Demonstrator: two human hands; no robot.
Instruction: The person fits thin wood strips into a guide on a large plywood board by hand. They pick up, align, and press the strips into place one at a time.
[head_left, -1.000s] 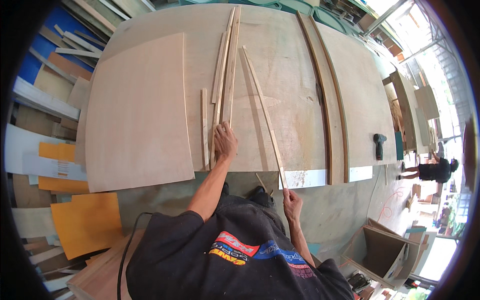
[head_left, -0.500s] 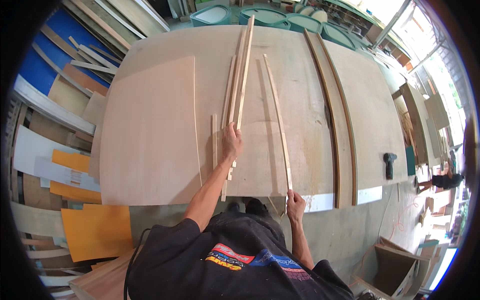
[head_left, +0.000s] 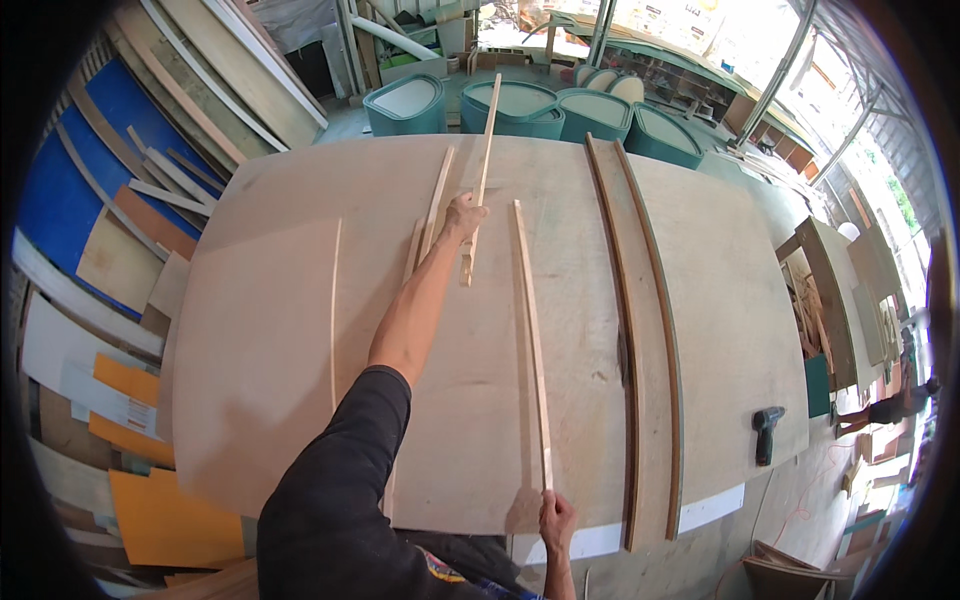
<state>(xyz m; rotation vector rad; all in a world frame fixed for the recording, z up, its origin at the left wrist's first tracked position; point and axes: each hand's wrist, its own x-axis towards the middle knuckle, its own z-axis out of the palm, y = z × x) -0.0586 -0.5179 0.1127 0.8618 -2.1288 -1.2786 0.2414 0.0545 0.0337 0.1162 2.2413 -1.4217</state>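
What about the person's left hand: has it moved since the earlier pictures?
Yes. The left hand has moved forward: against the wooden worktop, it was closer to the near edge and is now closer to the far edge.

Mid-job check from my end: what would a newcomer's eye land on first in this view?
Likely the left hand, stretched over the far part of the broad tan wooden tabletop, gripping at least one long pale wooden strip. Next, the right hand at the near edge, holding another slender pale wooden strip by its near end. Beyond the far edge, rounded teal tubs stand out.
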